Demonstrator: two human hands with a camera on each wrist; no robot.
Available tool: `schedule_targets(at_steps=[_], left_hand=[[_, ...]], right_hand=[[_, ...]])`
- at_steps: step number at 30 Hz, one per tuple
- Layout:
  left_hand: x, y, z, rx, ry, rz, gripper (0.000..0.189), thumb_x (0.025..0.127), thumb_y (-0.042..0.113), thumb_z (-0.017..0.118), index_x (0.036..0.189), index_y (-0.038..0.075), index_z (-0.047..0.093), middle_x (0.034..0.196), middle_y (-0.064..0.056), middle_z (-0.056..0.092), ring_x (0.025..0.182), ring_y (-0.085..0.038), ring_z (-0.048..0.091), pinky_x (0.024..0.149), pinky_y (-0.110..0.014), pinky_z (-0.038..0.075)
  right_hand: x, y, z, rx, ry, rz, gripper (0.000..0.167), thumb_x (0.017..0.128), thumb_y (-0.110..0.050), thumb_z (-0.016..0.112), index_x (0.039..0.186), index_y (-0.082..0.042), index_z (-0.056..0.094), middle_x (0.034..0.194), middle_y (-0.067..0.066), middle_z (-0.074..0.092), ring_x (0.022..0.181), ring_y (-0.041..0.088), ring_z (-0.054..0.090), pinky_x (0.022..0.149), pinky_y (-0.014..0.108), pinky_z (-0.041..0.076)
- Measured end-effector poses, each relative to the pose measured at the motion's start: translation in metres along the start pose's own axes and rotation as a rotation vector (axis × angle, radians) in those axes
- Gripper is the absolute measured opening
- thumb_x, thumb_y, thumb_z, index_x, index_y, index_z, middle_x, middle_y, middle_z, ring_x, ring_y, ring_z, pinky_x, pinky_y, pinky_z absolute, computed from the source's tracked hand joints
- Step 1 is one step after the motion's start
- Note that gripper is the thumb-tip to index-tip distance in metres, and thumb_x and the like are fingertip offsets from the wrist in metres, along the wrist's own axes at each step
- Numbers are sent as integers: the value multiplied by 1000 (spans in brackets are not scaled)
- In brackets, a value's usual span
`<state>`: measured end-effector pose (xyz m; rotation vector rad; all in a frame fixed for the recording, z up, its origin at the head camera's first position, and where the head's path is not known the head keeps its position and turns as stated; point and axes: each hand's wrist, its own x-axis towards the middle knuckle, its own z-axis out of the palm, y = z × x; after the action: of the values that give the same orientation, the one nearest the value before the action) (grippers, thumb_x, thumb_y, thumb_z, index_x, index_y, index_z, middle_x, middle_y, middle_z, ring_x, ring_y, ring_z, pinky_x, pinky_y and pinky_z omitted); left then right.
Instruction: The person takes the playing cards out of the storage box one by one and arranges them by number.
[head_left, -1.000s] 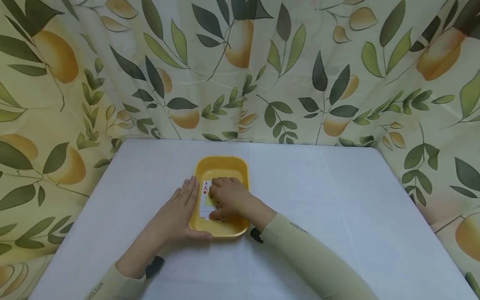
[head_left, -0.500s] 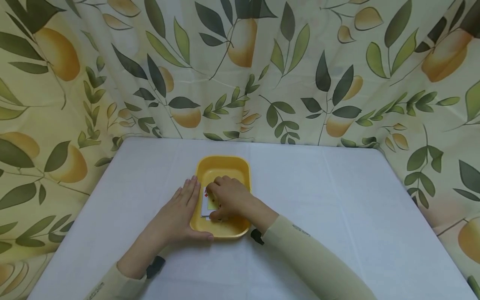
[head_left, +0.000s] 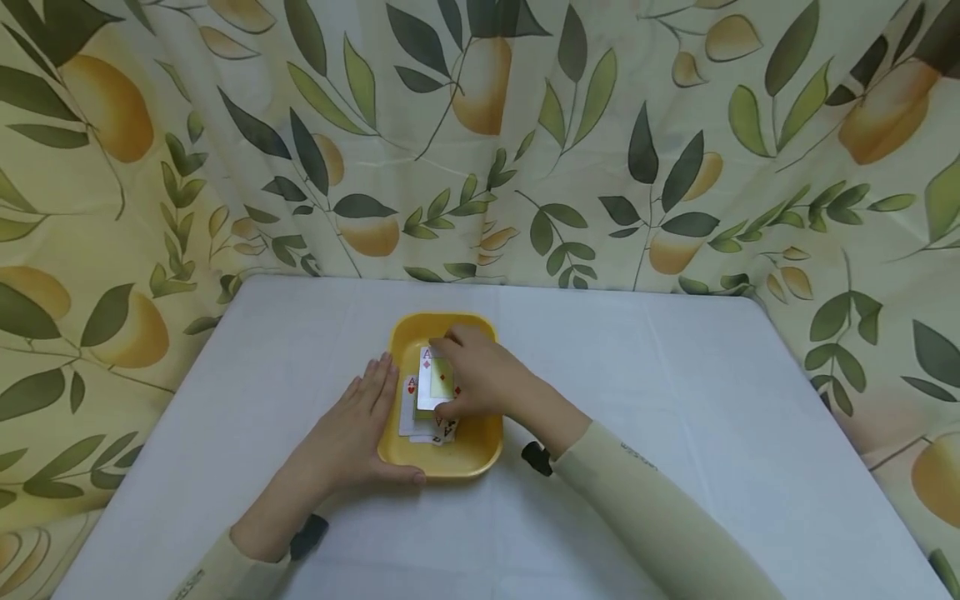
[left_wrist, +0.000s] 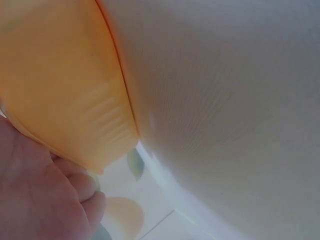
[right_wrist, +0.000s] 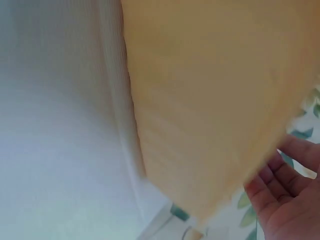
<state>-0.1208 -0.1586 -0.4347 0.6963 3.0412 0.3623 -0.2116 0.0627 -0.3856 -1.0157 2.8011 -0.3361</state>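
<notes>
A yellow plastic tray (head_left: 442,325) stands on the white table. My left hand (head_left: 352,433) lies along its left wall with fingers straight and the thumb at the near edge; the left wrist view shows those fingers (left_wrist: 75,185) by the rim. Over the tray, my right hand (head_left: 480,375) grips a playing card (head_left: 435,379), an ace with red diamonds, thumb at its near edge and fingers at its far edge. Below lie more playing cards (head_left: 407,417), one showing a red A. The right wrist view shows the tray's outer wall (right_wrist: 215,100), hiding the cards.
White cloth covers the table (head_left: 637,400) around the tray. Behind the far table edge hangs a curtain (head_left: 525,167) printed with leaves and fruit. A black strap piece (head_left: 536,458) sits under the right wrist, and another (head_left: 309,536) under the left.
My right hand has risen and moved away and slightly right, lifting the ace of diamonds off the other cards, which now show beneath it. The left hand stays at the tray.
</notes>
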Motion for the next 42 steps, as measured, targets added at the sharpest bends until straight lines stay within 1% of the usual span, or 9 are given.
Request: schedule_targets(at_steps=[4, 7, 13, 18, 25, 30, 36, 42], left_hand=[[-1, 2, 0, -23, -23, -20, 144, 62, 93, 58, 158, -2, 8, 167, -17, 0, 154, -33, 4, 124, -49, 16], [-1, 2, 0, -33, -29, -29, 144, 62, 91, 61, 159, -1, 8, 167, -16, 0, 155, -32, 3, 124, -48, 16], [1, 1, 0, -36, -25, -31, 144, 62, 91, 63, 159, -1, 8, 168, -16, 0, 155, -32, 3, 124, -48, 17], [2, 0, 1, -42, -31, -30, 144, 62, 90, 63, 159, -1, 8, 168, -16, 0, 155, -31, 3, 124, -48, 18], [2, 1, 0, -40, -4, -11, 143, 62, 89, 65, 158, -2, 10, 167, -18, 3, 154, -33, 6, 123, -49, 19], [2, 0, 1, -25, -8, -7, 144, 62, 92, 60, 159, -2, 9, 167, -17, 1, 155, -31, 4, 124, -48, 19], [3, -2, 3, -18, -4, 3, 143, 62, 95, 55, 158, -2, 10, 167, -17, 1, 155, -31, 4, 124, -47, 19], [2, -1, 1, -31, -16, -14, 144, 62, 95, 56, 159, -1, 10, 168, -16, 0, 155, -31, 4, 124, -47, 19]], right_hand=[[-1, 10, -12, 3, 34, 18, 88, 68, -48, 84, 143, -14, 53, 133, 4, 51, 111, 16, 47, 96, 28, 52], [-1, 21, -22, 5, 44, 33, 85, 69, -46, 85, 141, -14, 55, 131, 5, 51, 113, 18, 46, 95, 29, 52], [-2, 43, -38, -7, 64, 64, 86, 69, -44, 84, 142, -11, 54, 128, 7, 51, 112, 21, 45, 96, 33, 52], [-1, 59, -46, -9, 78, 72, 86, 68, -42, 83, 141, -8, 54, 127, 9, 51, 113, 24, 46, 96, 36, 52], [9, 77, -53, -29, 74, 114, 86, 69, -42, 85, 140, -5, 54, 136, 13, 49, 118, 28, 45, 100, 39, 51], [19, 93, -55, -42, 87, 152, 87, 68, -42, 86, 141, -5, 54, 135, 13, 50, 119, 29, 46, 101, 42, 50], [29, 114, -50, -66, 89, 178, 87, 68, -43, 84, 139, -4, 54, 133, 16, 50, 119, 31, 46, 99, 45, 49], [40, 128, -41, -92, 55, 233, 89, 70, -46, 84, 142, -6, 52, 134, 15, 48, 119, 31, 45, 100, 46, 48]])
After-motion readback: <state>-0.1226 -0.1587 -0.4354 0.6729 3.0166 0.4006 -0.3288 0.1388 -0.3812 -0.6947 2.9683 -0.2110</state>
